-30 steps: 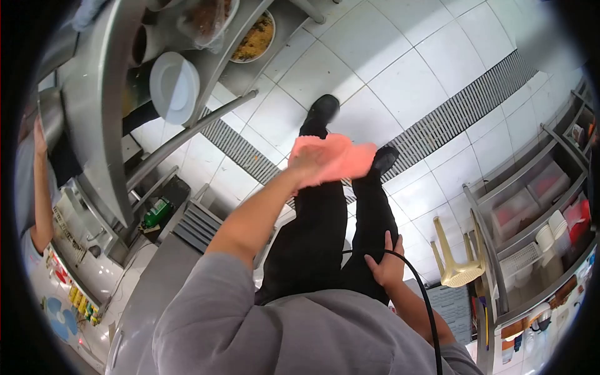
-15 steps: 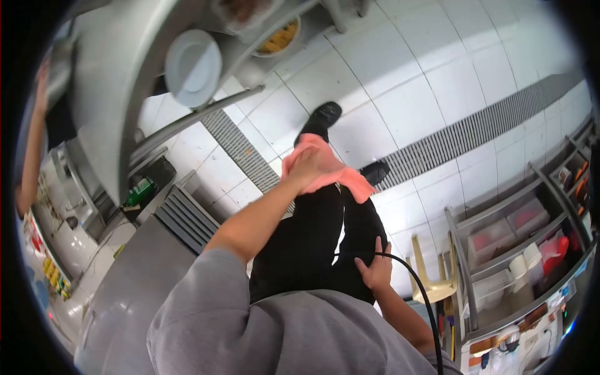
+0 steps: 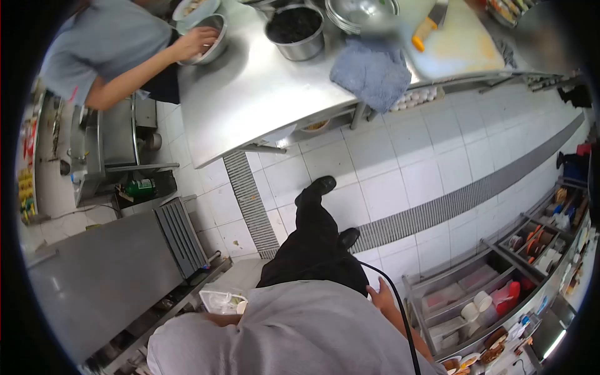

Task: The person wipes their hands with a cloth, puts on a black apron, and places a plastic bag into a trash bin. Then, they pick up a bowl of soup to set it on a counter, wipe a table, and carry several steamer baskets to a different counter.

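Note:
My right hand (image 3: 380, 296) hangs beside my right thigh, near the black cable (image 3: 400, 303). Its visible fingers are apart and I see nothing in them. My left hand is out of sight; only a bit of forearm (image 3: 224, 319) shows below my grey sleeve. Close to that forearm is a white plastic bag or container (image 3: 224, 301) with pale things in it. No pink cloth shows in the view at this moment.
Ahead stands a steel table (image 3: 250, 112) bearing a pot of dark food (image 3: 299, 37), a grey-blue towel (image 3: 372, 74) and a yellow-handled knife (image 3: 428, 28) on a cutting board (image 3: 459, 53). A co-worker's hand (image 3: 197, 42) reaches into a metal bowl. Shelving (image 3: 431, 312) stands right.
The view has shifted, bringing the tabletop and co-worker into sight. My left hand, earlier gripping a pink cloth over my legs, has gone out of view with it. My right hand stays by my thigh.

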A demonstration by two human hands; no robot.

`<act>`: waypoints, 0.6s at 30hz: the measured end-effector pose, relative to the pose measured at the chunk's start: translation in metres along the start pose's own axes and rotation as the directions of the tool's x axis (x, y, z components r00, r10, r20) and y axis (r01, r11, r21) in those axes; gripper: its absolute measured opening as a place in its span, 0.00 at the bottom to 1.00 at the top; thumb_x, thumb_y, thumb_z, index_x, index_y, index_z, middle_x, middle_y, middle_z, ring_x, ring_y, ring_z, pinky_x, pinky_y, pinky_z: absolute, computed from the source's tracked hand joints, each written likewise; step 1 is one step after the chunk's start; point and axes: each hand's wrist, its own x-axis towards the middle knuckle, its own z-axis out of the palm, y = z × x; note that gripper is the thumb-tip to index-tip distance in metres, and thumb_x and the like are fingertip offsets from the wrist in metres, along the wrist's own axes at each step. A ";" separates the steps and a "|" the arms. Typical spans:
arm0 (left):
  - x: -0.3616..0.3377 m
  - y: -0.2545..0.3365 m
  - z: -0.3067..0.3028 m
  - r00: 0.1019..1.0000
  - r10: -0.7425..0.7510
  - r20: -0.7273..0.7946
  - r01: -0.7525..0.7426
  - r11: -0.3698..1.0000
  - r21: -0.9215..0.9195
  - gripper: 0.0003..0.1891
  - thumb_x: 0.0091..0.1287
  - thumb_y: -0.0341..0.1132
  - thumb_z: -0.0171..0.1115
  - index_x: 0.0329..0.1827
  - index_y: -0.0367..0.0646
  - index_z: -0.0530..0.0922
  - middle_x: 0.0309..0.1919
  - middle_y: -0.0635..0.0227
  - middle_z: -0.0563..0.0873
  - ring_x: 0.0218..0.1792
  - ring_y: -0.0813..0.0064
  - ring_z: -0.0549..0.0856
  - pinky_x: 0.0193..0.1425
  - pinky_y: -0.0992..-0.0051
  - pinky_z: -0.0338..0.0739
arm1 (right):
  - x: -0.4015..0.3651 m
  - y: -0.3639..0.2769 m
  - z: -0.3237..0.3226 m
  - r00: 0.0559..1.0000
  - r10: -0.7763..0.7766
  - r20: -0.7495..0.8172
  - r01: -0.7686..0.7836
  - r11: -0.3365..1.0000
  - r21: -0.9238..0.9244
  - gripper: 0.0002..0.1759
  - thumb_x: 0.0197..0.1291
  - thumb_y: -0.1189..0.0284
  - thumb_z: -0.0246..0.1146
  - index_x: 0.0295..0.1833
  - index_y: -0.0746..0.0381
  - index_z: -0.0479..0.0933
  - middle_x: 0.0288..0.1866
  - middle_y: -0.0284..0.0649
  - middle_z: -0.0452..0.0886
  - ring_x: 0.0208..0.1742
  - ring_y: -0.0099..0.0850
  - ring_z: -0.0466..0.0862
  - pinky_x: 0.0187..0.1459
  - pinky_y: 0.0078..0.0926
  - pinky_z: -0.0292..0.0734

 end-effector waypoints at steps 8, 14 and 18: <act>-0.026 -0.091 0.020 0.915 0.383 -0.126 -0.403 0.868 -0.291 0.23 0.78 0.50 0.55 0.65 0.44 0.82 0.57 0.66 0.89 0.54 0.71 0.87 0.63 0.66 0.81 | -0.009 0.062 -0.039 0.989 0.141 -0.037 -0.145 0.976 -0.160 0.48 0.61 0.49 0.70 0.75 0.72 0.67 0.66 0.67 0.79 0.70 0.56 0.78 0.69 0.43 0.74; -0.051 -0.175 -0.005 0.857 0.424 -0.292 -0.512 0.764 -0.394 0.23 0.78 0.47 0.55 0.64 0.38 0.82 0.54 0.64 0.89 0.54 0.70 0.87 0.63 0.67 0.80 | 0.006 0.028 -0.048 0.995 -0.071 -0.070 0.064 0.993 -0.098 0.43 0.59 0.54 0.72 0.71 0.73 0.72 0.58 0.62 0.84 0.61 0.53 0.84 0.61 0.41 0.79; -0.043 -0.193 -0.034 0.803 0.412 -0.431 -0.561 0.768 -0.310 0.22 0.77 0.47 0.55 0.58 0.38 0.85 0.49 0.61 0.90 0.49 0.68 0.87 0.60 0.65 0.81 | 0.070 0.046 -0.028 0.956 -0.215 -0.198 0.159 0.951 -0.264 0.40 0.58 0.56 0.73 0.68 0.74 0.75 0.57 0.59 0.86 0.58 0.50 0.86 0.60 0.39 0.80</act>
